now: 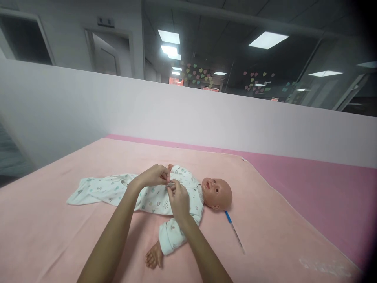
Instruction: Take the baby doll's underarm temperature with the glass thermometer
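Note:
A baby doll (pixel 219 193) lies on its back, its head to the right. It wears a white baby romper (pixel 156 200) with small green and grey prints. Over the doll's belly my left hand (pixel 157 175) is closed in a pinch at the romper's front. Right beside it my right hand (pixel 179 197) pinches a bit of whitish fabric of the same romper, the fingertips of both hands nearly meeting. Whether it is a tie, a snap or an edge is too small to tell. One doll hand (pixel 154 256) sticks out of its sleeve towards me.
A peach-coloured blanket (pixel 265 236) covers the padded pink surface (pixel 318 188). Near the doll's head lies a thin clear stick with a blue end (pixel 234 232). A white low wall (pixel 206 118) runs along the back, with glass above it.

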